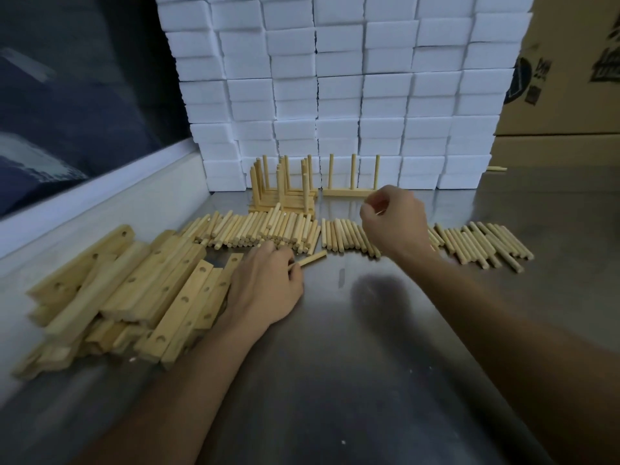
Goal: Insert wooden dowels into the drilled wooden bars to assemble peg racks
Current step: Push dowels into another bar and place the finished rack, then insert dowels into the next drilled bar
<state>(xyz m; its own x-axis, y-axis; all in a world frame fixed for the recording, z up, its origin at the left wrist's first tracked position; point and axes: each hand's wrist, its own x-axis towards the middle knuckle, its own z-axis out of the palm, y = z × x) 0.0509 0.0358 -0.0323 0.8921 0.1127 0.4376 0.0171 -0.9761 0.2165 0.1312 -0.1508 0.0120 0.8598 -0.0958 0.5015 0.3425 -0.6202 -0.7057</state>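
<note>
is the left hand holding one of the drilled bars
No, the left hand pinches a single pale wooden dowel above the steel table, beside the pile of pale drilled wooden bars.

Pale yellow dowels [288, 229], white foam blocks [339, 88], grey steel table [385, 364].

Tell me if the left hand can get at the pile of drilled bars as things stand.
Probably yes. The left hand lies right beside the pile of drilled bars, its edge against the nearest ones, with nothing between them. But it already pinches a dowel, so it would likely have to set that down first.
</note>
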